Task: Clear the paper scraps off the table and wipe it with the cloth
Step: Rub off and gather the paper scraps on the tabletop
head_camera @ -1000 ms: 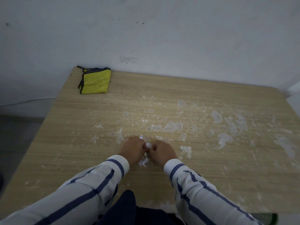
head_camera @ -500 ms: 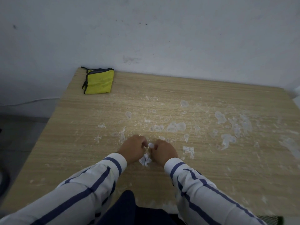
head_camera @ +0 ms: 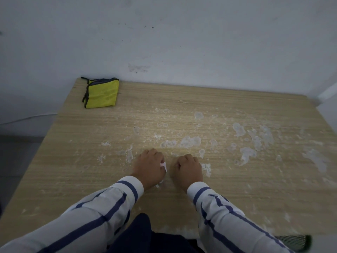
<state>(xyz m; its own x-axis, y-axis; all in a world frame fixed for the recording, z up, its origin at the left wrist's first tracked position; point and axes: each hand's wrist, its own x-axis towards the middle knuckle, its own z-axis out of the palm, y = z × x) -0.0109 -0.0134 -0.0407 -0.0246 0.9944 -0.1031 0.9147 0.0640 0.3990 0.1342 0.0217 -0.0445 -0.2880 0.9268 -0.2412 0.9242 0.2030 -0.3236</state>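
Both hands lie on the wooden table (head_camera: 73, 161) near its front middle. My left hand (head_camera: 149, 167) is curled around white paper scraps (head_camera: 163, 165), which peek out at its fingers and under its wrist. A short gap to the right, my right hand (head_camera: 188, 168) is a closed fist with nothing visible in it. A folded yellow cloth (head_camera: 101, 93) with dark edging lies at the far left corner, well away from both hands.
White smears and flaky residue (head_camera: 189, 141) cover the table's middle and right side. A pale wall (head_camera: 182, 42) runs behind the table. The floor (head_camera: 14, 157) drops off at the left edge. A green-rimmed mesh object (head_camera: 295, 242) shows at the bottom right.
The hands were touching around the scraps before. They have drawn apart; the paper went with the left hand, and the right hand pulled away to the right.
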